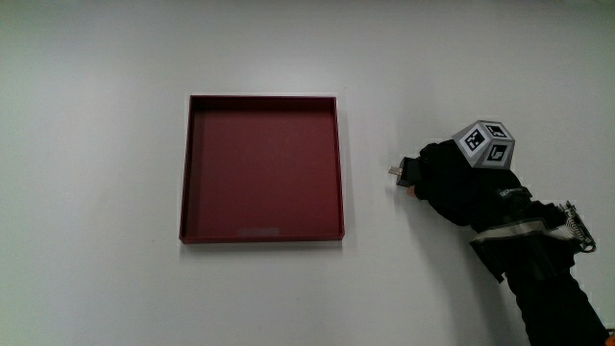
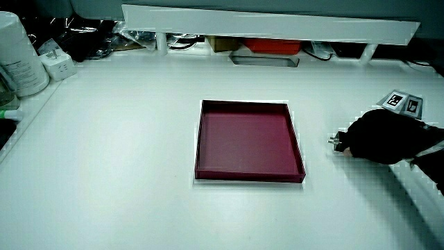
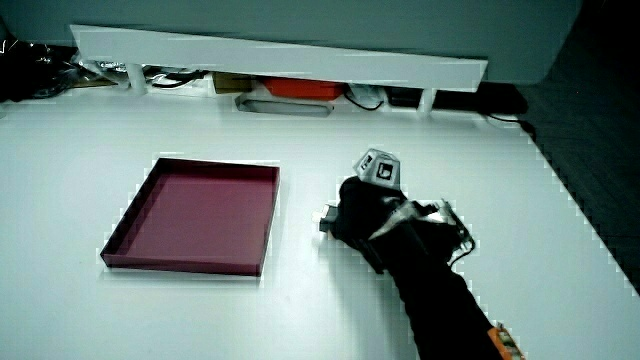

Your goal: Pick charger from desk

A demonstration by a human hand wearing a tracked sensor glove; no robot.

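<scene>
A small dark charger with its prongs pointing toward the tray shows at the tips of the hand's fingers, beside the dark red square tray. The hand in its black glove, patterned cube on its back, is curled around the charger; most of the charger is hidden inside the fingers. In both side views the charger sticks out from the hand low at the white table. Whether it touches the table I cannot tell. The tray holds nothing.
A low white partition runs along the table's edge farthest from the person, with a grey tray, a red item and cables under it. A white cylinder and a white plug block stand at a table corner.
</scene>
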